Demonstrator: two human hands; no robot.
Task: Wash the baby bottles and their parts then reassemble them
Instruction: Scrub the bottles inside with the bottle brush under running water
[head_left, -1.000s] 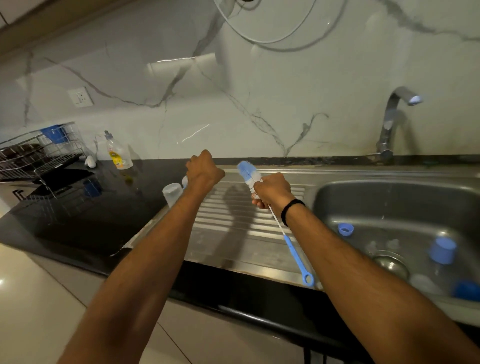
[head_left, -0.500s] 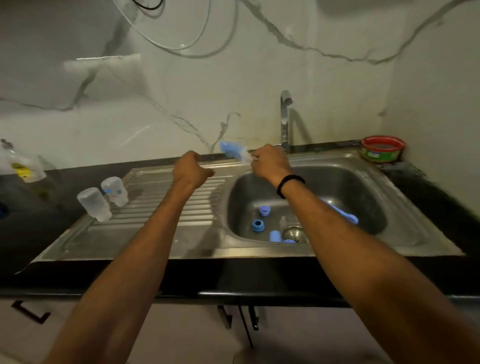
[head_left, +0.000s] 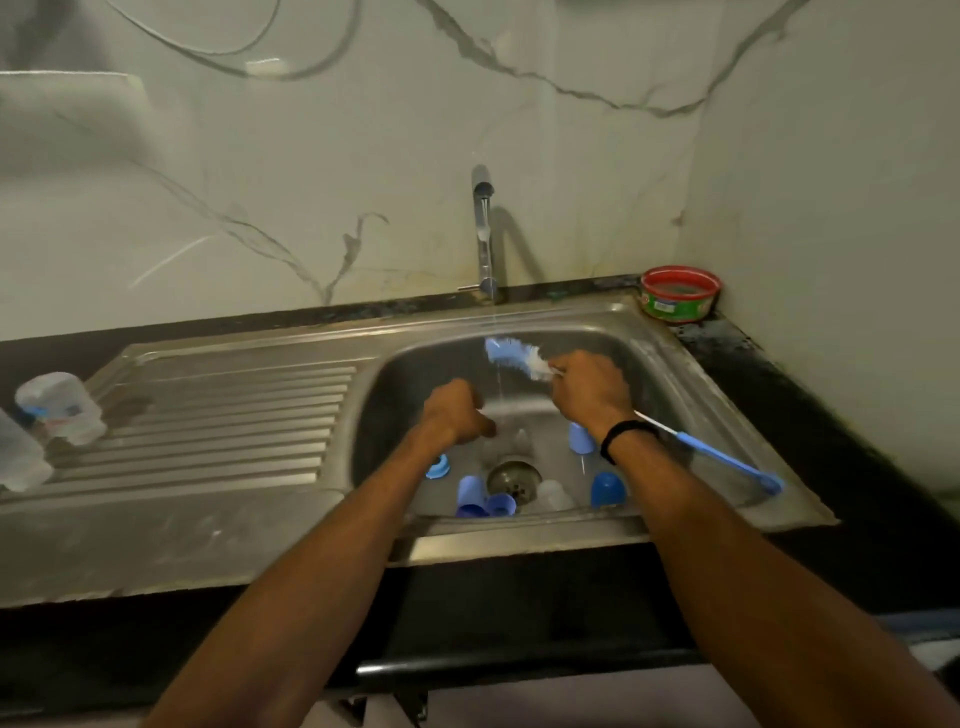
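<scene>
sink (head_left: 675, 374): under both hands, holds blue caps (head_left: 608, 488), blue ring (head_left: 438, 466), clear piece (head_left: 553, 493) round the drain | bottles (head_left: 60, 408): two, clear, by the drainboard, well left of left fingers | brush (head_left: 511, 358): right hand (head_left: 587, 397) grips its stem, bristles just beyond the fingers, in the tap stream | left hand (head_left: 454, 410): fisted, nothing seen inside

I look down into a steel sink (head_left: 395, 374) where a thin stream runs from the tap (head_left: 483, 234). The right hand (head_left: 584, 392) grips a blue bottle brush (head_left: 513, 358), bristles under the water, handle trailing back past a black wristband. The left hand (head_left: 452, 410) hangs beside it in a fist, nothing visible in it. Blue caps (head_left: 608, 488) and rings (head_left: 438, 466) lie round the drain (head_left: 514, 480). Clear bottles (head_left: 60, 408) (blurred) sit on the drainboard (head_left: 234, 415) at far left.
</scene>
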